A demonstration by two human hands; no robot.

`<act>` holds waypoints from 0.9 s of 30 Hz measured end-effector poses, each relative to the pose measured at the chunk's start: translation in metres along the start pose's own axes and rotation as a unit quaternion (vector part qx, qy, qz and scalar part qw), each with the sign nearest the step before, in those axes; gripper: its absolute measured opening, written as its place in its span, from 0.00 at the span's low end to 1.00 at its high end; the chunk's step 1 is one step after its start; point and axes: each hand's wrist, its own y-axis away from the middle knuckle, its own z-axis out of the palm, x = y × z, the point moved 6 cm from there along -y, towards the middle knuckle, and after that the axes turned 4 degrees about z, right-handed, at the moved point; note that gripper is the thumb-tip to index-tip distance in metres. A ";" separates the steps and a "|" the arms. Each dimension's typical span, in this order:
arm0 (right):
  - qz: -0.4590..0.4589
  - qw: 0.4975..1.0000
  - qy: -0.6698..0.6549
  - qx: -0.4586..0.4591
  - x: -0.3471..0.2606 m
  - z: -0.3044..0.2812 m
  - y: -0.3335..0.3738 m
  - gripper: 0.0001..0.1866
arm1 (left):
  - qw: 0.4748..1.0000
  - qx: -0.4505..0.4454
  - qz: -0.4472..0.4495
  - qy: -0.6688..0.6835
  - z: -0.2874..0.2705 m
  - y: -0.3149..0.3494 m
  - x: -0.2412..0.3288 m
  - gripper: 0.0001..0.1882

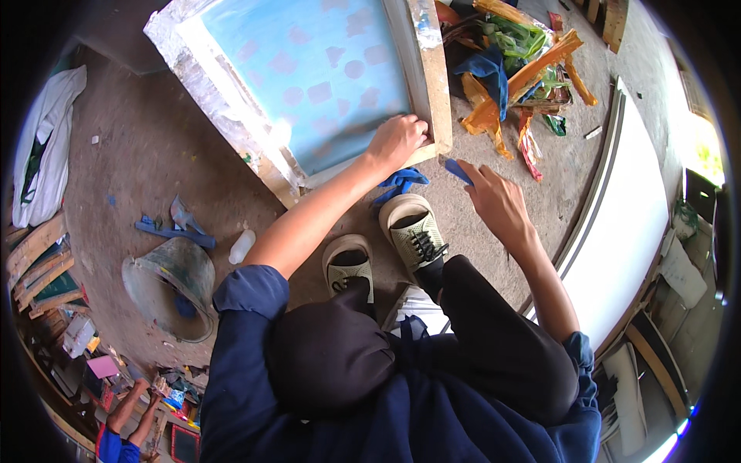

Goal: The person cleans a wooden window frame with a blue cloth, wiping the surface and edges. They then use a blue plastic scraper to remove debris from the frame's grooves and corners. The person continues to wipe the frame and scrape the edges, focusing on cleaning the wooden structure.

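Observation:
A screen-printing frame (pixel 433 77) with wooden sides and a light blue mesh marked with greyish patches stands tilted in front of me. My left hand (pixel 397 143) is closed at its near right corner, fingers curled over the inside edge. Whether a small piece is pinched under those fingers is hidden. Just right of that corner, my right hand (pixel 498 199) grips a blue-handled blade tool (pixel 458 170). Its short greyish tip points at the corner and appears slightly apart from the wood. A crumpled blue strip (pixel 403 184) lies below the frame's near edge.
Orange, green and blue scraps (pixel 502 69) are heaped right of the frame. A long white panel (pixel 617 208) lies farther right. On the left are a tipped grey bucket (pixel 171 289), a whitish bottle (pixel 242 245) and blue strips (pixel 176 231). Another person's arms (pixel 131 409) show at lower left.

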 end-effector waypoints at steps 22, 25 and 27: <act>-0.004 0.991 0.126 -0.055 -0.026 0.002 -0.045 0.13 | 0.992 0.061 0.103 0.031 -0.005 0.046 0.008 0.27; 0.000 0.981 0.181 -0.063 -0.036 0.005 -0.047 0.15 | 0.993 0.063 0.100 -0.006 -0.004 0.046 0.009 0.23; -0.009 0.975 0.213 -0.059 -0.045 0.006 -0.048 0.14 | 0.994 0.066 0.091 -0.015 -0.005 0.045 0.006 0.26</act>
